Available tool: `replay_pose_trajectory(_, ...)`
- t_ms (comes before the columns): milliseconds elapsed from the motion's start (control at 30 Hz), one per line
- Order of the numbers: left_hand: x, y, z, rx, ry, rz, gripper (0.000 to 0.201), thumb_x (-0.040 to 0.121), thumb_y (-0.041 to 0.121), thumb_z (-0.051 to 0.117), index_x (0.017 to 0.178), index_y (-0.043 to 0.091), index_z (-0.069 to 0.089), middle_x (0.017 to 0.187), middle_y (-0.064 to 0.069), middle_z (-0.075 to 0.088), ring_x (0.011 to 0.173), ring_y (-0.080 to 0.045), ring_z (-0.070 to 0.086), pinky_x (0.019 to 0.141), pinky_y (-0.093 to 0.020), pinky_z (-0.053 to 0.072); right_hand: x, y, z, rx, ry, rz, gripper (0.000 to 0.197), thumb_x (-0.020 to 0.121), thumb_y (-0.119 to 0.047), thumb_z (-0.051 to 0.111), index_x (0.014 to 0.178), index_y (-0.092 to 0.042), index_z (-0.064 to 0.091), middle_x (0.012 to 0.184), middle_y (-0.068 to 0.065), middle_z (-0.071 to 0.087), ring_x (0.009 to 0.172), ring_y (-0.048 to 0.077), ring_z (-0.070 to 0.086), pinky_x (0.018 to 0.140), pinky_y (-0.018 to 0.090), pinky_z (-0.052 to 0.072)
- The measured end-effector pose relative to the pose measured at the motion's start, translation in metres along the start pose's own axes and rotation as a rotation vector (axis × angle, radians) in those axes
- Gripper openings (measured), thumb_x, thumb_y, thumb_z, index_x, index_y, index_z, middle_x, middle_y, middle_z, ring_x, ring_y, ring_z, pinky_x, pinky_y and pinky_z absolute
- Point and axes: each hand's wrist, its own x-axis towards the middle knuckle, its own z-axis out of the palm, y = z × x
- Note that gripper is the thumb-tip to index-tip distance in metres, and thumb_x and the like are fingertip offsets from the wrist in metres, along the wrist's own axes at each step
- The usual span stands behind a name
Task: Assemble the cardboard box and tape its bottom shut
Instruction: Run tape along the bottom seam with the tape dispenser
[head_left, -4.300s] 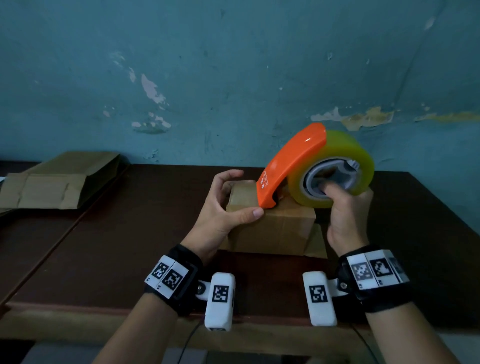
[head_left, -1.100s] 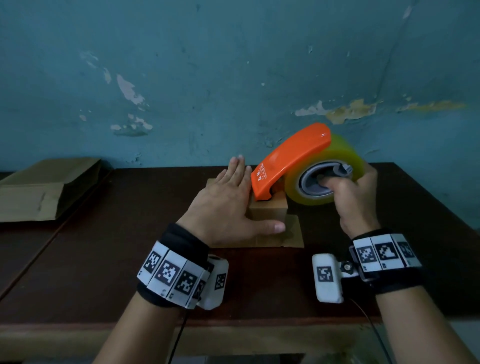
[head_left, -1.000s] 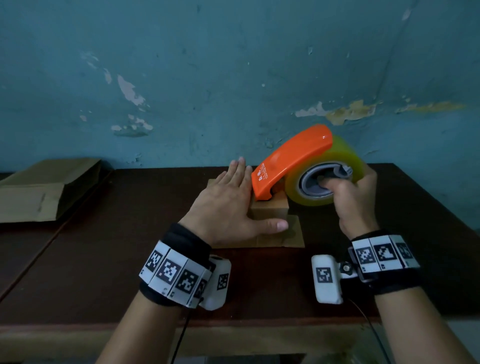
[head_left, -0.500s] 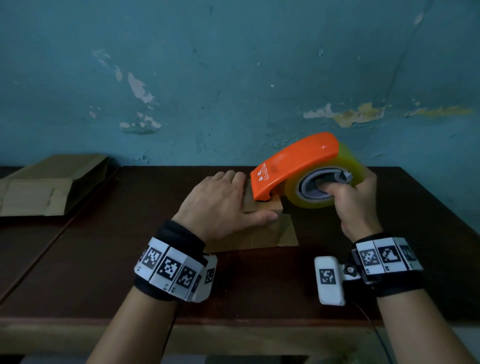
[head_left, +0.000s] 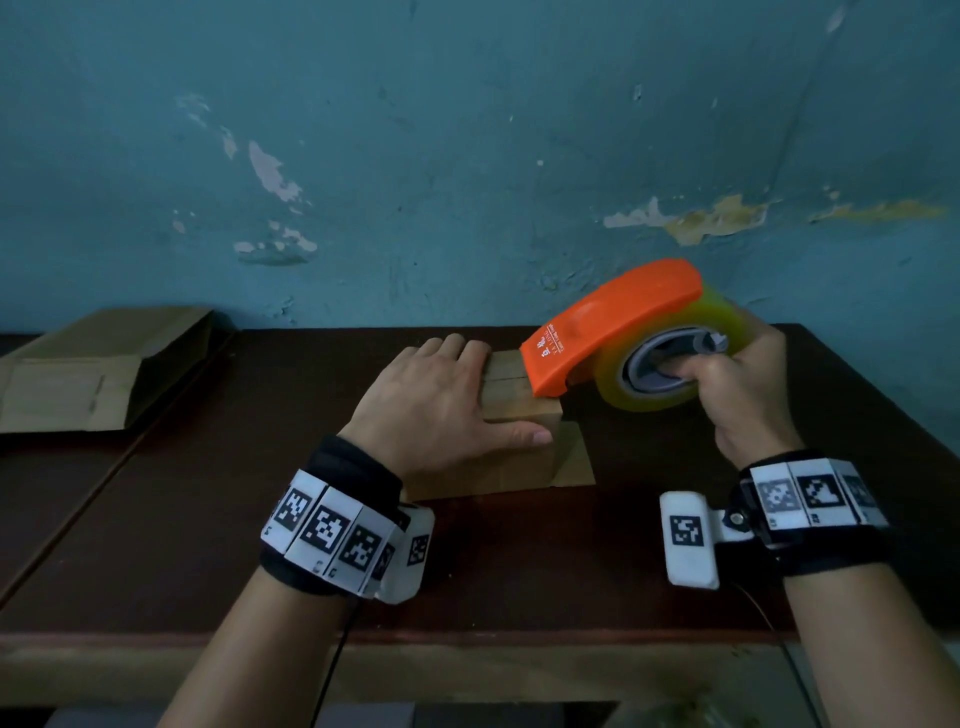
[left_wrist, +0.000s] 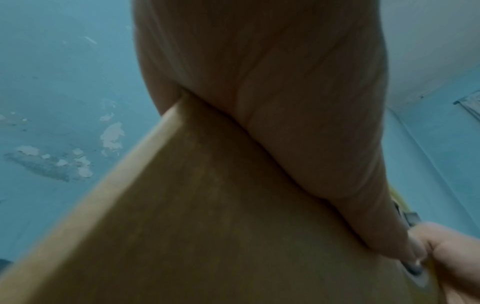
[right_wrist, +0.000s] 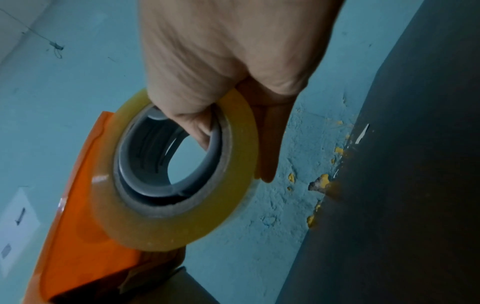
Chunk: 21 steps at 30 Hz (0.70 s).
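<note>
Pressing flat on the small brown cardboard box (head_left: 519, 410), the left hand (head_left: 436, 410) lies with fingers straight, thumb along the near edge. That box sits mid-way across the dark brown wooden tabletop (head_left: 156, 545). Just right, the right hand (head_left: 737, 389) has its grip clamped through the core of the orange tape dispenser with its yellowish roll (head_left: 623, 332), nose on the box top. Flattened brown cardboard (head_left: 78, 384) lies far left, against the peeling teal wall (head_left: 467, 156).

I am looking into what seems a plain packing workroom, where a dark wooden table (head_left: 156, 519) is standing against a peeling teal wall (head_left: 467, 156) and flattened cardboard (head_left: 78, 384) is lying at its left end.
</note>
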Motion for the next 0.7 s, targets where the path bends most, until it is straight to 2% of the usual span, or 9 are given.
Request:
replay_pose_trajectory(133, 0.0, -0.001, 0.001, -0.013, 0.01, -0.003, 0.11, 0.064, 0.101, 0.029, 0.136, 0.02, 0.049, 0.122, 0.001, 0.059, 0.11, -0.018, 0.057, 0.096, -0.033, 0.043, -0.002, 0.003, -0.003, -0.02, -0.005, 0.018, 0.033, 0.071, 0.018, 0.071, 0.09, -0.008, 0.07, 0.082, -0.004, 0.075, 0.081, 0.007, 0.075, 0.067, 0.018, 0.057)
replay_pose_trajectory(333, 0.0, -0.001, -0.001, -0.03, -0.001, -0.004, 0.112, 0.062, 0.102, 0.027, 0.137, 0.021, 0.048, 0.123, 0.002, 0.059, 0.112, -0.017, 0.056, 0.096, -0.033, 0.042, 0.002, 0.001, -0.012, -0.057, 0.031, 0.052, 0.035, 0.073, 0.014, 0.074, 0.088, -0.017, 0.071, 0.088, -0.002, 0.077, 0.087, 0.011, 0.075, 0.078, 0.031, 0.057)
replay_pose_trajectory(500, -0.001, 0.0, -0.002, -0.038, -0.01, -0.003, 0.112, 0.063, 0.101, 0.029, 0.139, 0.021, 0.046, 0.126, 0.001, 0.058, 0.114, -0.018, 0.056, 0.097, -0.033, 0.041, 0.001, 0.0, -0.016, -0.1, 0.053, 0.078, 0.032, 0.076, 0.01, 0.074, 0.097, -0.015, 0.072, 0.092, -0.003, 0.077, 0.086, 0.006, 0.074, 0.078, 0.029, 0.055)
replay_pose_trajectory(700, -0.001, 0.0, -0.005, -0.048, -0.029, -0.005, 0.109, 0.066, 0.099, 0.035, 0.142, 0.021, 0.044, 0.131, 0.001, 0.056, 0.118, -0.017, 0.054, 0.099, -0.032, 0.04, 0.002, -0.004, -0.019, -0.112, 0.095, 0.08, 0.035, 0.075, 0.011, 0.074, 0.089, -0.021, 0.07, 0.091, -0.005, 0.075, 0.081, 0.001, 0.073, 0.075, 0.026, 0.053)
